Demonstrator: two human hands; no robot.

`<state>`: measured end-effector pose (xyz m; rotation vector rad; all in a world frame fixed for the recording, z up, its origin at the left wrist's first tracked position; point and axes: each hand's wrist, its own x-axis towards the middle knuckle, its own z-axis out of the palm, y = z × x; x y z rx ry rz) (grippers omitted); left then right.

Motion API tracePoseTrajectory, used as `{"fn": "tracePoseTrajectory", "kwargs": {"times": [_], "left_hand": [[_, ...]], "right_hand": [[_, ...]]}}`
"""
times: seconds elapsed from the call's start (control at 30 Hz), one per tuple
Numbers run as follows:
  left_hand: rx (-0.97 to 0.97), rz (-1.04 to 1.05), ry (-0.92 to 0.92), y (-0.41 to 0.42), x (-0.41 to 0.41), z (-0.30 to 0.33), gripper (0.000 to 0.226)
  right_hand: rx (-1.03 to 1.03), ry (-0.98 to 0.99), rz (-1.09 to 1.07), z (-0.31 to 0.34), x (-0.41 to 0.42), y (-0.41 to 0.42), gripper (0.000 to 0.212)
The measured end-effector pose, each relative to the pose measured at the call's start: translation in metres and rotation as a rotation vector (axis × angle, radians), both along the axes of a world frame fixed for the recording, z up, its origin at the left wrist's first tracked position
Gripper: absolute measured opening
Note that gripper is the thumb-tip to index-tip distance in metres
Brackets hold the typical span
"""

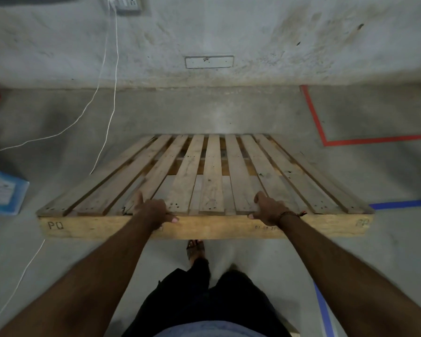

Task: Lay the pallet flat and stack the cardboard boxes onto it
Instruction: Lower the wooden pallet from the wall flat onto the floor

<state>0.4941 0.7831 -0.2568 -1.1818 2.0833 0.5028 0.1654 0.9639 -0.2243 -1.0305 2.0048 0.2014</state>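
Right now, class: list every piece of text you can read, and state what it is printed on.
"PQ": stamped at the left end of the wooden pallet edge beam.
Right-end stamp: similar, blurred.
Numbers beside the right hand: unreadable.
Blue packet label: too blurred.

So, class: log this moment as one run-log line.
left hand: grips pallet near edge | right hand: same | pallet: near edge raised | boxes: unseen

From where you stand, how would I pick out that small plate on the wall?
Start at the wooden pallet both hands hold, then look straight beyond it up the grey wall. Low down sits a pale rectangular cover plate, blank and cordless, unlike the corded socket panel upper left.
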Motion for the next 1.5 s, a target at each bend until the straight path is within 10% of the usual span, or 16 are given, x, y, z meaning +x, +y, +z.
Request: {"fn": "tracePoseTrajectory", "kwargs": {"times": [0.47, 1.5], "left_hand": [[-0.037, 0.073, -0.044, 0.1, 0.035, -0.076, 0.067], [-0.139, -0.008, -0.082, 0.337, 0.156, -0.568, 0.046]], "right_hand": [[-0.065, 0.014, 0.047, -0.096, 0.029, 0.092, 0.056], [-0.196, 0.353, 0.134, -0.625, 0.191, 0.321, 0.029]]}}
